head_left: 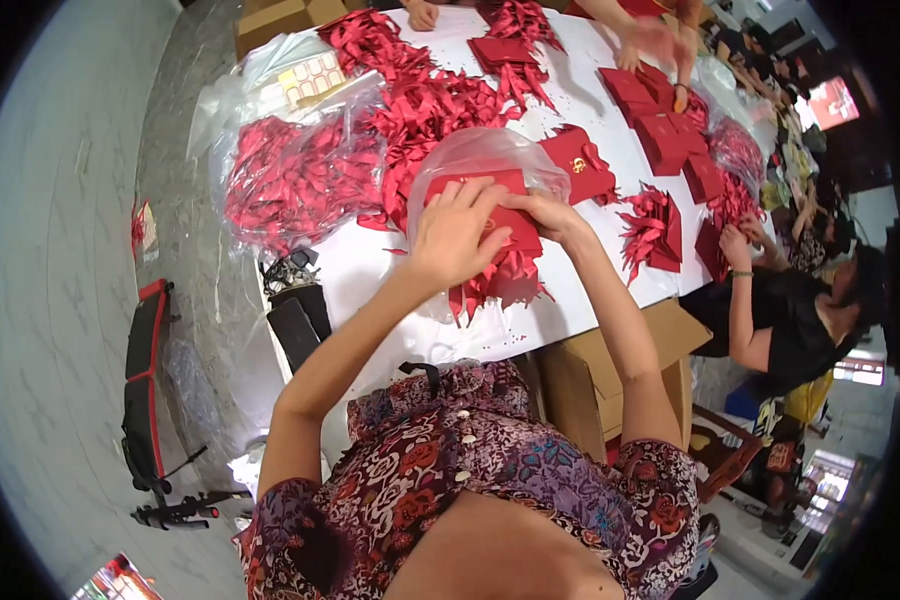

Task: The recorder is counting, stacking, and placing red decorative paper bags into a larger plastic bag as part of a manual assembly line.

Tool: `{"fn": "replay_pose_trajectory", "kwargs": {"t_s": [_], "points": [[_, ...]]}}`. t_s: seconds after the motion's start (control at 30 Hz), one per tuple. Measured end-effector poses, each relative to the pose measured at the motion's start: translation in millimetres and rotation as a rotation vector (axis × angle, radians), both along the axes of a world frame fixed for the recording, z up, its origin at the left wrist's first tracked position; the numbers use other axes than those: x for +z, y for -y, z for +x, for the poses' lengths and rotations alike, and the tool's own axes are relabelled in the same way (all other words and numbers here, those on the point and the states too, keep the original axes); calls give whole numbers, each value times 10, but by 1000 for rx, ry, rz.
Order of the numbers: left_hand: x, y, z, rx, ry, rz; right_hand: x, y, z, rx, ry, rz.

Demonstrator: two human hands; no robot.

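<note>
A stack of flat red gift bags with red ribbons [507, 184] lies partly inside a clear plastic bag [490, 146] on the white table in front of me. My left hand [457, 232] rests flat on top of the stack, its fingers spread. At the right side, my right hand [550, 214] grips the stack's edge, with the plastic around it; some of its fingers are hidden. Loose red ribbons [510, 280] hang out toward me below the stack. Just beyond my right hand lies another red gift bag [582, 162] with a gold mark.
Heaps of red ribbon [435, 110] and a plastic sack of red ribbons [300, 180] fill the left side. More red bundles [660, 140] lie at the right, where other people's hands work. A cardboard box [610, 370] stands by my right arm; a dark phone-like object [294, 335] lies at the near left.
</note>
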State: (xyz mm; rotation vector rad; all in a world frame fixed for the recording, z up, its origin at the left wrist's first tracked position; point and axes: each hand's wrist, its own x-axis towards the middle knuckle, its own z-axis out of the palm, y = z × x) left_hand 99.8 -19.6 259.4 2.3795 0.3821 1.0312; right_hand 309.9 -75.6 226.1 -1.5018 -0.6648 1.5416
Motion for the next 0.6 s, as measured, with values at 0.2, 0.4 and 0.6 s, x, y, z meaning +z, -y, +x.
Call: {"fn": "replay_pose_trajectory", "kwargs": {"t_s": [0.2, 0.4, 0.6], "points": [[-30, -159, 101, 0, -597, 2, 271, 26, -189, 22, 196, -50], [-136, -118, 156, 6, -559, 59, 308, 149, -157, 161, 651, 74], [-190, -102, 190, 41, -577, 63, 139, 310, -64, 110, 1061, 117]]}}
